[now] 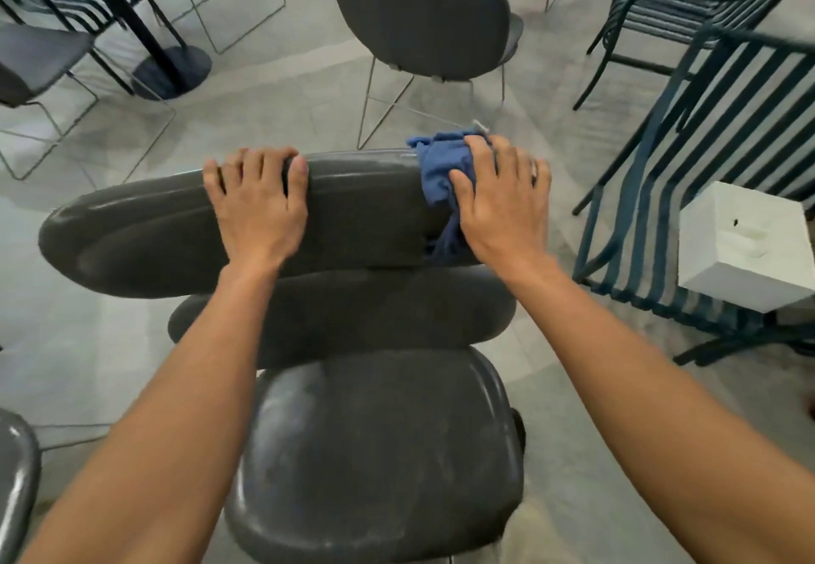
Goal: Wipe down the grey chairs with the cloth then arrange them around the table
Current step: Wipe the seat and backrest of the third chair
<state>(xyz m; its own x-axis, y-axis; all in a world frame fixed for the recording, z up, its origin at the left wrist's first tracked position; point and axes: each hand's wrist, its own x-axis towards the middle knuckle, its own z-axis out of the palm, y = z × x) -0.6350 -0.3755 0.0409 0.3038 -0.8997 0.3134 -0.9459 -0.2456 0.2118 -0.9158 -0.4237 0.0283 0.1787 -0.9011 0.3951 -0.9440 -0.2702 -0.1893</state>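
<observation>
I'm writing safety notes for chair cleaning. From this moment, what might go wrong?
1. The left hand grips the backrest top; leaning on it may tip the grey chair.
2. The blue cloth is bunched under the right hand at one end, so the rest could get missed.
3. The striped chair stands close, easy to bump.

pale grey tiled floor (286, 91); teal slatted metal chairs (727, 122) at right, perhaps a white box (745, 246) beside them.
</observation>
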